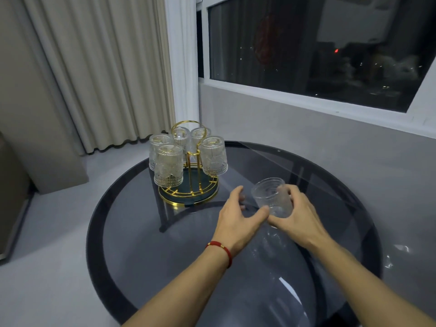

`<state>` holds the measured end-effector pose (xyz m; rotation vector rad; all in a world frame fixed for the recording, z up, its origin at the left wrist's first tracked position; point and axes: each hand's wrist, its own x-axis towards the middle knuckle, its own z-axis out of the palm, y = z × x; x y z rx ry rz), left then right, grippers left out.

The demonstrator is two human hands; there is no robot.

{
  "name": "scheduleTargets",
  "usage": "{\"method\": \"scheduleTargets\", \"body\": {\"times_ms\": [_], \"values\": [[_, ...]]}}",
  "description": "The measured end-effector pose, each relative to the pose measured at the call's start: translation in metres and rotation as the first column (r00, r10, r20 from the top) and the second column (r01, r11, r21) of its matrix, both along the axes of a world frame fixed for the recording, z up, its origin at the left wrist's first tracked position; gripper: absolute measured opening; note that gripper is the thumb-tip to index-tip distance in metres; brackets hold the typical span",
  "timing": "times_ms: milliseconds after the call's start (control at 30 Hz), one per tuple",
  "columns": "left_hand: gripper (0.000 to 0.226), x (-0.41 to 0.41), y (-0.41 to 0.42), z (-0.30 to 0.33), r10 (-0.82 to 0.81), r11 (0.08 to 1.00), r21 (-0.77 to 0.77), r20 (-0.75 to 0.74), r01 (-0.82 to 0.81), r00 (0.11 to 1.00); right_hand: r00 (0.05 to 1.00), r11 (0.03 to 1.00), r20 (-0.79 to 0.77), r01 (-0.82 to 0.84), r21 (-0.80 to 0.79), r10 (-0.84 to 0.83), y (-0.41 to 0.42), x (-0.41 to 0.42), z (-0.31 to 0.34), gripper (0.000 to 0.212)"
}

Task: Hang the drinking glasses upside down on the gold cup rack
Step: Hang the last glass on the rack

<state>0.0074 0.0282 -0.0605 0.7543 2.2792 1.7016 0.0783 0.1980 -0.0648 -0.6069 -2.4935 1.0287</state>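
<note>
Last glass (271, 197): clear, pressed pattern down its wall, thick rim. It sits low over the smoky glass table (330, 180), near the middle, to the right of and nearer me than the rack; mouth tilted up and toward the rack. Whether its base touches the tabletop I cannot tell.

My right hand (292, 215) is wrapped round it, fingers over the far side, thumb low at the near side. My left hand (236, 215) is open and spread just beside it, thumb tip touching or almost touching the lower wall, holding nothing.

Gold cup rack (188, 185): round base with a dark tray, ring handle on top. Five glasses (168, 165) hang on it mouth down. The prong facing me looks free, though thin and partly hidden.

Step in hand, as I judge it: picking up the sixth and final glass. Task nearly done.

Next move calls for: turn the glass mouth down, carry it left and away from me, lower it over the free prong without knocking the neighbours. Patterned wall should give fair grip.

Beyond: curtain (106, 67), dark window (306, 43).
</note>
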Motion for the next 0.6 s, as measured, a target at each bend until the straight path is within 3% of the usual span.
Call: {"method": "scheduleTargets", "body": {"times_ms": [67,167,233,267,333,367,400,533,600], "values": [[0.101,-0.001,-0.003,0.005,0.025,0.997,0.075,0.073,-0.031,0.997,0.989,0.989,0.013,-0.147,0.001,0.147,-0.014,-0.005,0.005,0.078],[0.102,-0.008,-0.011,0.011,0.166,0.982,0.09,0.03,-0.168,0.986,0.966,0.966,-0.015,-0.258,-0.032,0.258,-0.027,-0.013,0.008,0.088],[0.099,-0.016,-0.018,0.015,0.243,0.955,0.158,0.067,-0.251,0.968,0.957,0.942,-0.077,-0.289,-0.173,0.279,-0.03,-0.017,0.008,0.085],[0.096,-0.021,-0.023,0.016,0.262,0.939,0.203,0.106,-0.279,0.959,0.952,0.898,-0.122,-0.304,-0.317,0.28,-0.033,-0.021,0.01,0.079],[0.092,-0.03,-0.031,0.017,0.263,0.909,0.276,0.203,-0.313,0.943,0.948,0.692,-0.224,-0.318,-0.649,0.225,-0.041,-0.026,0.011,0.061],[0.093,-0.035,-0.035,0.018,0.242,0.894,0.318,0.252,-0.317,0.937,0.945,0.598,-0.267,-0.325,-0.733,0.187,-0.046,-0.031,0.012,0.055],[0.093,-0.037,-0.038,0.018,0.209,0.879,0.361,0.292,-0.31,0.933,0.945,0.574,-0.287,-0.323,-0.752,0.155,-0.052,-0.034,0.014,0.051],[0.086,-0.047,-0.048,0.021,0.12,0.848,0.46,0.316,-0.263,0.941,0.924,0.626,-0.382,-0.316,-0.713,0.031,-0.074,-0.049,0.032,0.036],[0.075,-0.05,-0.057,0.018,0.103,0.854,0.47,0.272,-0.225,0.957,0.915,0.758,-0.404,-0.268,-0.594,0.007,-0.082,-0.054,0.049,0.039]]}}
